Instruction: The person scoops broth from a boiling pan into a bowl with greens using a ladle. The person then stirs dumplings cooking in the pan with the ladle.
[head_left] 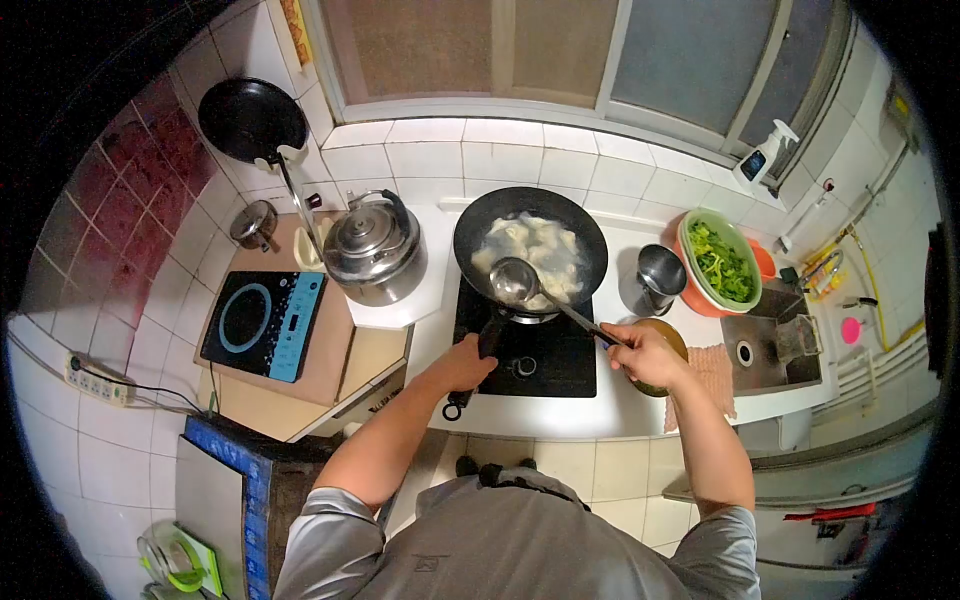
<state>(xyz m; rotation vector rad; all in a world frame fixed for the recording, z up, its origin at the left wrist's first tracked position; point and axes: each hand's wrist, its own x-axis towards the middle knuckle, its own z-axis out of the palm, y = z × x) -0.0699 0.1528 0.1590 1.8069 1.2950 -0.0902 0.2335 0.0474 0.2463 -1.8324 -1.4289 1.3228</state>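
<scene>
My left hand [468,362] is closed round the black handle of a wok [590,225], which sits on a black cooktop [560,375]. Pale dumplings [545,240] lie in cloudy liquid inside the wok. In my right hand [642,354] is the dark handle of a metal ladle [514,281]. The ladle's bowl is over the near left part of the wok's contents; whether it touches the liquid I cannot tell. Partly hidden below my right hand is a round, brownish-gold dish or lid [672,343].
A steel kettle [375,250] stands left of the wok, beyond an induction cooker [265,325]. To the right are a steel cup [657,278], a green bowl [748,245] of leafy greens, a cloth [708,385] and a sink [770,375].
</scene>
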